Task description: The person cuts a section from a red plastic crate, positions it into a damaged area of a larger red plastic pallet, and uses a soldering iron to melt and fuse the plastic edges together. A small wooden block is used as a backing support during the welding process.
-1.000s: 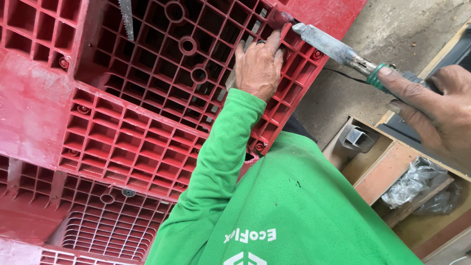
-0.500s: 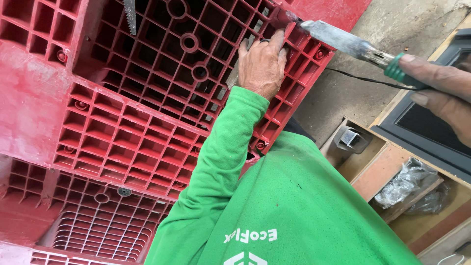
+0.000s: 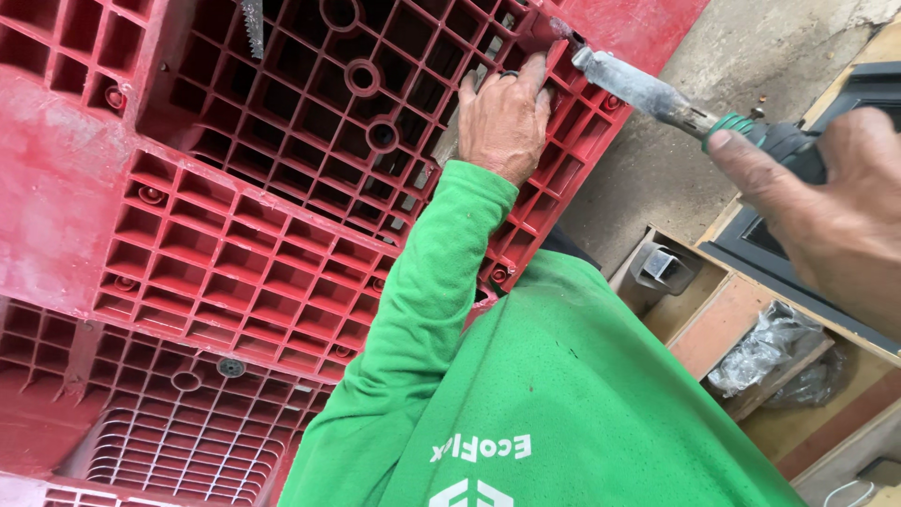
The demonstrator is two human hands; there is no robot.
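Note:
A red plastic pallet with a grid of ribs stands on edge and fills the left and middle of the view. My left hand, at the end of a green sleeve, lies flat on the pallet's ribbed rim near its upper right corner, fingers curled over the edge. My right hand grips the dark handle of a hand tool with a green collar and a flat, stained metal blade. The blade's tip touches the pallet corner just beside my left fingers.
A second red pallet lies below the first. A saw blade pokes in at the top. To the right, a wooden box holds a metal part and a crumpled plastic bag, on a concrete floor.
My right hand has shifted slightly with the tool, whose tip stays at the pallet's corner. My left hand keeps its place on the rim.

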